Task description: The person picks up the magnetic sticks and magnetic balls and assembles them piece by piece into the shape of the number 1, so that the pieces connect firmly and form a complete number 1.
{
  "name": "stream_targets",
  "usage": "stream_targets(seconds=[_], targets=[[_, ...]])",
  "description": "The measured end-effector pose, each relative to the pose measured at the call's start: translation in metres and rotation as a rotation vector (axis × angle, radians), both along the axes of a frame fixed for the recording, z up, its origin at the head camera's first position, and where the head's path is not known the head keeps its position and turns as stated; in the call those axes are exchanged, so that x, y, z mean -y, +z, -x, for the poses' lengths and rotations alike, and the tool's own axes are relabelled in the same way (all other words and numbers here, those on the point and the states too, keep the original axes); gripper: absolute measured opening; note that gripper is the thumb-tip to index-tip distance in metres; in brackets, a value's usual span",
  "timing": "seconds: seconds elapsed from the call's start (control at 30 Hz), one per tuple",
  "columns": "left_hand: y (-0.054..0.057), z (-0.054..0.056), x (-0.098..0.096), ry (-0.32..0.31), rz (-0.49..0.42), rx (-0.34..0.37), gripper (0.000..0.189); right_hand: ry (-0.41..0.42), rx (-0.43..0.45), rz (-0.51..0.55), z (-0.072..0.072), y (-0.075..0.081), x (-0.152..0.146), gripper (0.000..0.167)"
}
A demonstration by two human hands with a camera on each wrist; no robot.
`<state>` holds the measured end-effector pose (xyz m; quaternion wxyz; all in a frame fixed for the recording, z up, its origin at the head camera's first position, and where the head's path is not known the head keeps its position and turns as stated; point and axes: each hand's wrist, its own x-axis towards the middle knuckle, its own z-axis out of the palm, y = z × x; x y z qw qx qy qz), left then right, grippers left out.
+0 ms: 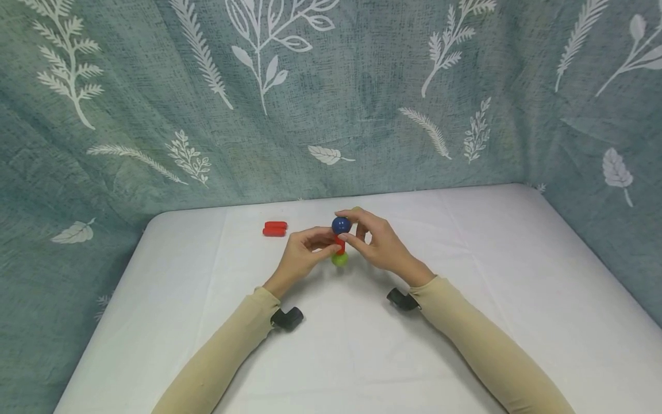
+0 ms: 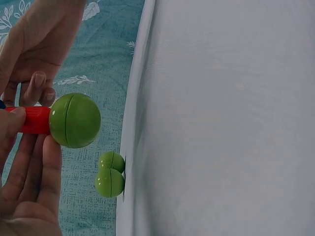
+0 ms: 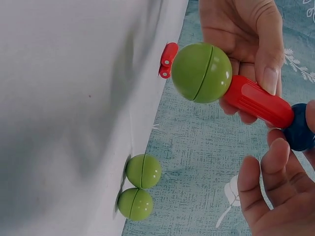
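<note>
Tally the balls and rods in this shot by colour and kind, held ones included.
Glossy red rods: 3 (1 held by the left hand, 2 on the white cloth-covered table)
Glossy green balls: 3 (1 at the held rod's end, 2 on the table)
Glossy dark blue ball: 1 (held by the right hand)
Total: 7

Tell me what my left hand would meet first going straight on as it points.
Likely your right hand, just past the red stick your left hand grips, though depth is unclear.

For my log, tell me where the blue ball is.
In the head view, the blue ball is near the centre, at the upper end of the red rod, pinched by the right hand.
</note>
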<state>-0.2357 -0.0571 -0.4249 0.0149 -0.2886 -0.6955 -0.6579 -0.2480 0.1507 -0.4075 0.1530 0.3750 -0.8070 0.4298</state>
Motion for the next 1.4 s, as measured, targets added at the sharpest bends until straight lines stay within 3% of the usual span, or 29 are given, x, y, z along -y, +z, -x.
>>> stream_targets(seconds=[0.23,0.5,0.67,0.87,1.0,1.13,1.4], targets=[[0.003,0.007,0.012,-0.03,0.035,0.053,0.037,-0.004,0.0,0.001,0.001,0.002,-0.002,0.042],[0.005,0.029,0.059,0.122,0.027,0.035,0.038,-0.005,0.017,0.0,0.001,0.006,-0.002,0.044],[0.002,0.038,0.091,0.197,0.026,0.073,0.038,0.016,0.022,0.007,0.0,0.008,-0.001,0.043],[0.0,0.043,0.12,0.318,0.182,0.123,0.041,0.017,0.009,0.009,0.0,0.01,-0.001,0.043],[-0.015,0.054,0.133,0.352,0.28,0.131,0.043,0.019,-0.001,0.019,-0.001,0.011,-0.003,0.043],[-0.036,0.067,0.14,0.38,0.318,0.103,0.042,0.028,-0.009,0.03,-0.001,0.011,-0.004,0.042],[-0.046,0.068,0.141,0.418,0.395,0.086,0.034,0.031,-0.013,0.03,-0.001,0.011,-0.003,0.042]])
